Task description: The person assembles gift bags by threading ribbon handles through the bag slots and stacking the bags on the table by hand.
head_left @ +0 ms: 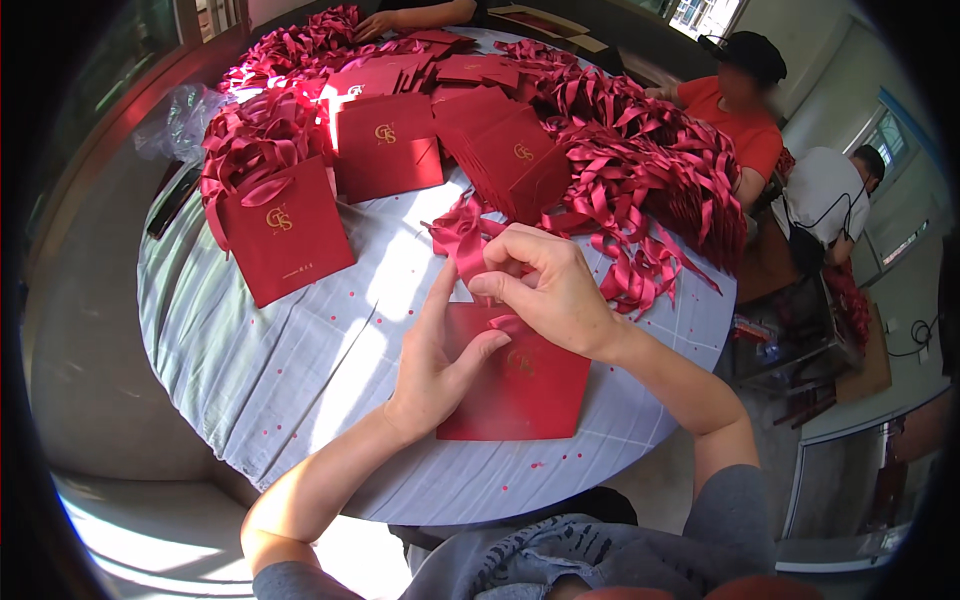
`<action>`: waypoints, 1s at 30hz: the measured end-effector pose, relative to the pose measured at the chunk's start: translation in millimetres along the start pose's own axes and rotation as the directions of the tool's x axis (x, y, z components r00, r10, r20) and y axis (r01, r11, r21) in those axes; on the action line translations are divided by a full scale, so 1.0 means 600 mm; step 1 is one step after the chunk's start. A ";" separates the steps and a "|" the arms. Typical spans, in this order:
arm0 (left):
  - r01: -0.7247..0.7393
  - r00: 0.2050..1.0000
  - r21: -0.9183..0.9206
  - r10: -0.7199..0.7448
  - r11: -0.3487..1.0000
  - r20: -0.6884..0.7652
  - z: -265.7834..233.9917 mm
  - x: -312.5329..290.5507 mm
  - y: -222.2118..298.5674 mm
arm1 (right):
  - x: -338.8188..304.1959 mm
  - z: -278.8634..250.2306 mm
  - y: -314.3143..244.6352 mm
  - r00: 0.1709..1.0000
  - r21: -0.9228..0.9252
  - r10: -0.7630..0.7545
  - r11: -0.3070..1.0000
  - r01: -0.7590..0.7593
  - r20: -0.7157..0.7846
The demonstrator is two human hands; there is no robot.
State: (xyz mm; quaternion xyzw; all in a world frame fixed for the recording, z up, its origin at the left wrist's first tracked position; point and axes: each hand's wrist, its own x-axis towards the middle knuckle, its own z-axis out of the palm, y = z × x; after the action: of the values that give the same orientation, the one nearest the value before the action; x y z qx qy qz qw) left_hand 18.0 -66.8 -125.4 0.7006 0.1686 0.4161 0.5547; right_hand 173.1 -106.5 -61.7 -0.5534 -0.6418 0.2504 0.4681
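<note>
The right hand (556, 288) pinches shiny pink ribbon (461, 243) beyond the flat red paper bag (530, 400), left hand (428, 370) spread over its left side.

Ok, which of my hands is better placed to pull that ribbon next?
Probably your right hand: its thumb and finger seem to pinch the ribbon, while your left hand is spread, its thumb over the red bag.

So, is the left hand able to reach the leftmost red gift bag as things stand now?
Probably yes: only pale tablecloth and small red dots appear to lie between the left hand and that leftmost red gift bag, leaving the way free.
</note>
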 end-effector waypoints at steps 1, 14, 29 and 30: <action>-0.002 1.000 0.011 0.002 1.000 0.001 -0.001 0.001 0.000 | 0.001 0.002 -0.003 1.000 -0.034 -0.010 0.999 0.010 -0.012; 0.028 1.000 -0.008 -0.028 1.000 -0.005 -0.001 -0.001 0.000 | 0.014 -0.011 0.005 1.000 -0.235 0.016 0.972 -0.013 0.013; 0.161 0.987 -0.153 -0.157 0.975 0.042 0.014 -0.007 0.013 | 0.034 -0.016 0.021 0.938 0.304 0.259 0.897 -0.322 0.228; 0.160 0.987 -0.150 -0.154 0.976 0.049 0.014 -0.008 0.014 | 0.035 -0.016 0.027 0.933 0.302 0.286 0.889 -0.343 0.217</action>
State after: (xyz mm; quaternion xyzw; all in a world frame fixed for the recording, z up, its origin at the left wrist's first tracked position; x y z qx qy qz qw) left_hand 19.6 -78.0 -119.6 0.6479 0.1802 0.3696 0.6412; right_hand 190.5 -84.5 -64.4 -0.5395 -0.5282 0.4739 0.4531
